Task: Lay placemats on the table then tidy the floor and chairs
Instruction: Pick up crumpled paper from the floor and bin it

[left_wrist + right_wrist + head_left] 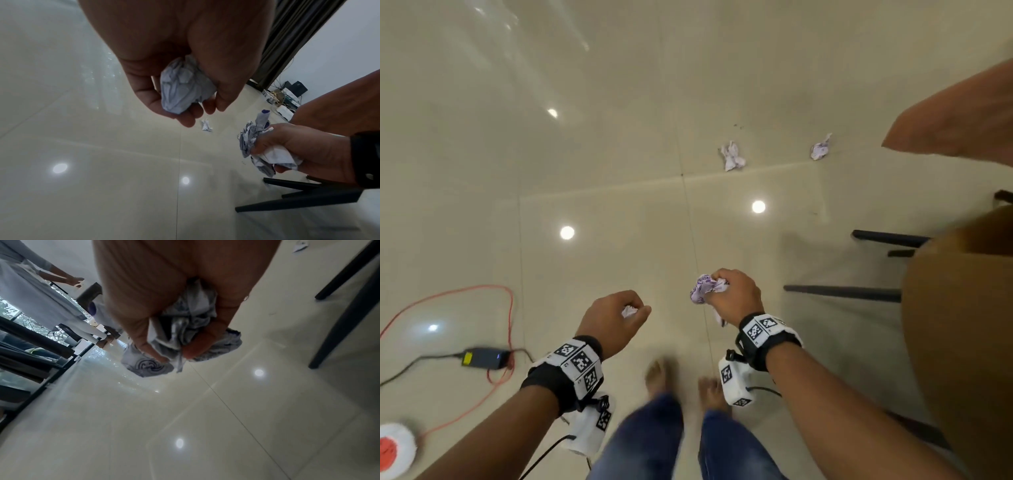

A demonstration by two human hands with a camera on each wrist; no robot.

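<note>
From the head view, the left hand (pixel 613 315) is curled round a small white paper wad (pixel 629 311), and the right hand (pixel 734 296) grips a bigger bunch of crumpled paper (pixel 703 287). Two more paper scraps (pixel 732 156) (pixel 820 148) lie on the tiled floor (pixel 619 171) ahead, near a chair (pixel 959 308).

The left wrist view shows fingers (pixel 185 116) wrapped about the wad.

The right wrist view shows printed paper bulging from the closed fist.

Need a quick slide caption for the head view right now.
Both hands, left hand and right hand, grip crumpled paper; two more paper wads lie ahead on the tiled floor.
</note>
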